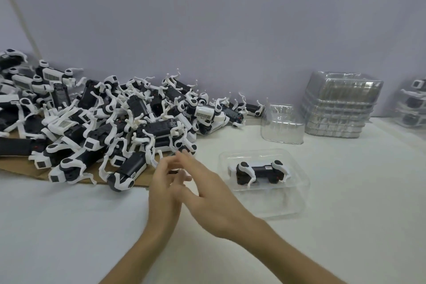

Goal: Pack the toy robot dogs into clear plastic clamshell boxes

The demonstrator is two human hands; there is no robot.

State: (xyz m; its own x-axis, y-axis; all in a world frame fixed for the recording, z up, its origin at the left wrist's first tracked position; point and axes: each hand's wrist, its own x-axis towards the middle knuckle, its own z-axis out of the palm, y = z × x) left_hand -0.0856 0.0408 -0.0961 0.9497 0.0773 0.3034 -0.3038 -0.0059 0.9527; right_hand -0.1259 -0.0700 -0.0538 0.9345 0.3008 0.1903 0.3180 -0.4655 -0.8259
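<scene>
While both arms reach forward over the white table (69,226), the left hand (162,191) and right hand (212,198) meet in the middle, the right one crossing over the left. Fingers on both are stretched out and loosely spread, blurred at the tips, and neither has a grip on anything I can make out. Just past the fingertips and off to the left sprawls the pile of toy robot dogs (103,122), black bodies and white legs tangled together on a sheet of cardboard (23,172). Just to the right of the right hand sits an open clamshell box (299,191), and one toy dog (260,172) lies on its side in it. Farther out beyond that box stands an empty clear tray (282,122), then a stack of clamshell boxes (338,108), with packed boxes (412,104) at the far right edge.
</scene>
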